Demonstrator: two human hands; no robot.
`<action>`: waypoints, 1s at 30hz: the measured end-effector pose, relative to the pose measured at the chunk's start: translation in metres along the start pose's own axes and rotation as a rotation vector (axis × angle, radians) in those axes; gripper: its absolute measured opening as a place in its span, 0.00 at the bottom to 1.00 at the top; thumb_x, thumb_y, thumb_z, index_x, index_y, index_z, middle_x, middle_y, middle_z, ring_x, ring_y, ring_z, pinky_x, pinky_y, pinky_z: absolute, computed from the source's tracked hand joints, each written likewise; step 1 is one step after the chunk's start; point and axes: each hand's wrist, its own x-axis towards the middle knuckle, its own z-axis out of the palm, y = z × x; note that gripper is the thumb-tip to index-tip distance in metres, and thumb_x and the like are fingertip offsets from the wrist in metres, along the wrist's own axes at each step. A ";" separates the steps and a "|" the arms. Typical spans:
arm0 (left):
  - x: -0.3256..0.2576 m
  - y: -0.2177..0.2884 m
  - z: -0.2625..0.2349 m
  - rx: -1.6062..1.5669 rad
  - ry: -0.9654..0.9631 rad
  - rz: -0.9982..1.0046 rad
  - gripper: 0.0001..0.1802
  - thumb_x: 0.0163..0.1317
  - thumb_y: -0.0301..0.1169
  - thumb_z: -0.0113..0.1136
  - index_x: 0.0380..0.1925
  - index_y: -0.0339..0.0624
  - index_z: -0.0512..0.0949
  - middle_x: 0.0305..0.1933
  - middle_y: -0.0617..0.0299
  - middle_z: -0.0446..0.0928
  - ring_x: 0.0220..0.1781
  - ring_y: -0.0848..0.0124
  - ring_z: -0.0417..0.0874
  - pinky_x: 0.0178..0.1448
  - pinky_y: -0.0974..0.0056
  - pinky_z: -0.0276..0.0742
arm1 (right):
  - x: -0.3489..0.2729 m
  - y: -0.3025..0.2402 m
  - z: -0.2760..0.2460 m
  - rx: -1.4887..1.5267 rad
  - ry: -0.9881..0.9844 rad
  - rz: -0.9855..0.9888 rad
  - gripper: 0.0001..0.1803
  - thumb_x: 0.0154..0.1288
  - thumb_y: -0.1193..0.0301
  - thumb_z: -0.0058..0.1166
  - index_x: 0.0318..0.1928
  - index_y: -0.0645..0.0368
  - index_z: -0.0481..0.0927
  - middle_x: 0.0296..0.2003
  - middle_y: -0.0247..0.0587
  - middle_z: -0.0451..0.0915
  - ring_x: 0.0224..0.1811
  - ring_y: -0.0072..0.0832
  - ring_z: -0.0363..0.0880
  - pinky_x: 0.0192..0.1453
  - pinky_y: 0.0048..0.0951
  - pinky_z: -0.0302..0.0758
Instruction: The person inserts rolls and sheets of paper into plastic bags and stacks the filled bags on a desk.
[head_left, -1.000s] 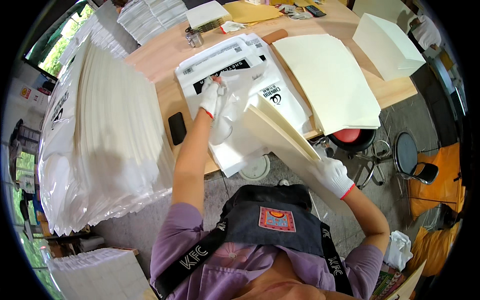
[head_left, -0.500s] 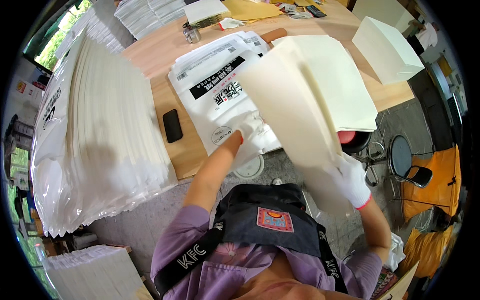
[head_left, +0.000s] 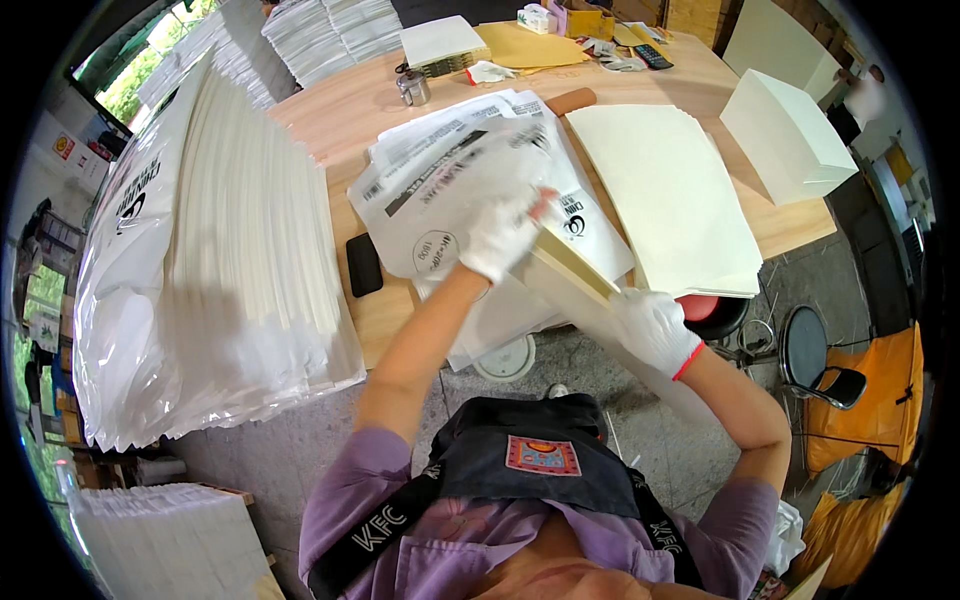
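My left hand (head_left: 500, 238), in a white glove and blurred by motion, grips the upper layer of a printed white plastic bag (head_left: 400, 215) on a pile of such bags. That layer is lifted and creased around my fingers. In my right hand (head_left: 655, 332), also gloved, is a stack of cream paper (head_left: 575, 268), tilted and seen mostly along its edge. Its far end lies close by my left hand, at the bag; whether it is inside the bag cannot be made out. A larger cream paper stack (head_left: 670, 190) lies flat to the right of the bags.
A black phone (head_left: 364, 265) lies left of the bags, beside tall plastic-wrapped paper packs (head_left: 250, 250). Further back are a metal cup (head_left: 412, 88), yellow envelopes (head_left: 535, 45) and a calculator (head_left: 652, 57). At right stand a paper block (head_left: 785, 135) and a stool (head_left: 805, 340). Another person (head_left: 865, 100) is far right.
The cream stack in my right hand has come off the larger stack and swung down and left, turning edge-on. My left hand has moved up and forward, raising the bag's upper layer.
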 end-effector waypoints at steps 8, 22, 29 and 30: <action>-0.005 0.000 -0.112 -0.628 0.384 -0.410 0.14 0.65 0.28 0.58 0.50 0.45 0.80 0.36 0.68 0.78 0.26 0.77 0.76 0.29 0.71 0.74 | -0.020 0.029 0.010 0.469 -0.002 0.039 0.15 0.63 0.60 0.51 0.41 0.54 0.83 0.32 0.49 0.82 0.35 0.47 0.81 0.39 0.42 0.76; -0.029 -0.053 0.025 -0.205 -0.123 -0.730 0.18 0.67 0.28 0.45 0.57 0.43 0.73 0.53 0.60 0.76 0.42 0.72 0.78 0.49 0.68 0.75 | -0.083 0.016 -0.020 0.608 0.281 0.196 0.09 0.62 0.66 0.54 0.34 0.59 0.81 0.32 0.48 0.79 0.32 0.46 0.80 0.34 0.38 0.76; 0.027 0.049 -0.084 -0.296 0.096 -0.381 0.16 0.67 0.24 0.49 0.54 0.47 0.75 0.37 0.68 0.78 0.35 0.76 0.78 0.38 0.68 0.78 | -0.021 0.004 0.015 0.082 0.225 -0.085 0.05 0.58 0.69 0.51 0.28 0.53 0.76 0.28 0.41 0.75 0.30 0.37 0.80 0.24 0.38 0.74; 0.020 0.060 -0.083 -0.179 0.001 -0.303 0.16 0.67 0.24 0.51 0.53 0.49 0.76 0.34 0.70 0.77 0.32 0.77 0.76 0.36 0.69 0.77 | -0.009 0.003 0.016 0.034 0.302 -0.169 0.04 0.57 0.69 0.51 0.26 0.53 0.75 0.25 0.37 0.75 0.29 0.34 0.81 0.20 0.36 0.73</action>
